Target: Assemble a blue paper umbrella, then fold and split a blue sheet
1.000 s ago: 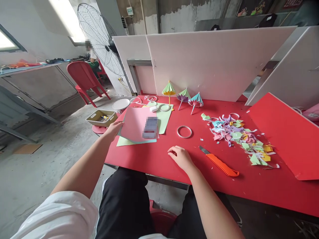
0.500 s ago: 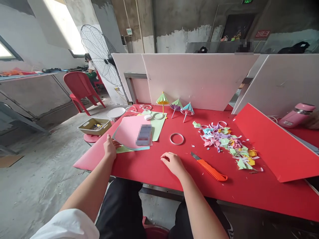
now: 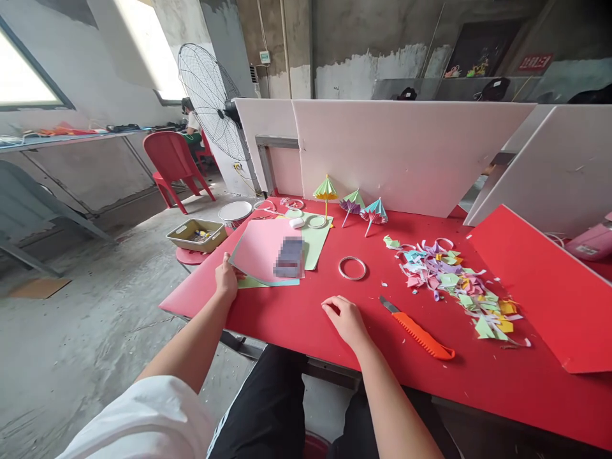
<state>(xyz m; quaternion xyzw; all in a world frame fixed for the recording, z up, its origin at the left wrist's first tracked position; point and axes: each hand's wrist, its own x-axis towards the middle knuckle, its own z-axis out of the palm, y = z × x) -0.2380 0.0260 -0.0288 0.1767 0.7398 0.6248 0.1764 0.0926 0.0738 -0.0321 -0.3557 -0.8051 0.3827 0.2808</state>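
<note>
My left hand [image 3: 226, 280] is at the left edge of a sheet of pink paper [image 3: 258, 239], thumb up and fingers closed at the edge, partly hidden. Blue-green and green sheets lie under the pink one, and a blurred dark rectangular item [image 3: 289, 256] rests on top. My right hand [image 3: 345, 319] rests on the red table [image 3: 287, 312], fingers curled and thumb near the index fingertip, with nothing visible in them. Just beyond it lies a silvery ring-shaped roll [image 3: 352, 268]. To its right is an orange utility knife [image 3: 421, 335], blade out.
Small paper umbrellas stand at the back: a green-yellow one [image 3: 326, 189], a green-purple one [image 3: 352, 202] and a blue-pink one [image 3: 373, 211]. A pile of coloured paper scraps [image 3: 449, 277] lies right, before a tilted red board [image 3: 540, 287]. A basket [image 3: 196, 234] stands left.
The view has turned left, so the table items appear farther right. My left hand stays at the paper's edge, its fingers less visible. My right hand remains on the table.
</note>
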